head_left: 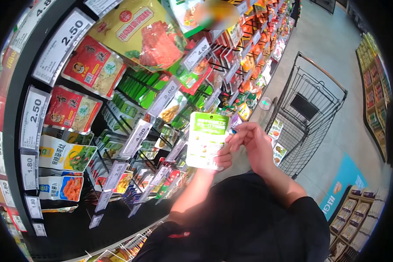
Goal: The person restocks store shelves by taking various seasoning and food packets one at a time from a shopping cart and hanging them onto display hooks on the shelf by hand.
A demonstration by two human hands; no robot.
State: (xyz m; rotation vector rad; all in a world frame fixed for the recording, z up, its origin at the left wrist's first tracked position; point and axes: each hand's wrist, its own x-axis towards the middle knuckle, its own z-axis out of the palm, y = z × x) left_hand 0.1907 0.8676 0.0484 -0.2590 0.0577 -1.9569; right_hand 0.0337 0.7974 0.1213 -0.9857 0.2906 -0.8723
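A green and white food packet (pixel 205 139) is held upright in front of the body, its back with small print turned to the camera. My left hand (pixel 222 160) grips the packet at its lower right edge. Close beside it on the right is my right hand (pixel 254 144), raised, with its fingers bent towards the packet's right edge. Whether the right fingers touch the packet or the other hand cannot be made out. Racks of hanging packets stand behind and to the left, among them a red packet (pixel 74 108) and a large yellow one (pixel 139 35).
An upright metal shopping cart (pixel 310 107) stands on the grey floor to the right, with packets in it. Price tags (pixel 137 139) stick out from the shelf hooks. Further right are a stocked shelf (pixel 373 83) and stacked boxes (pixel 351 214).
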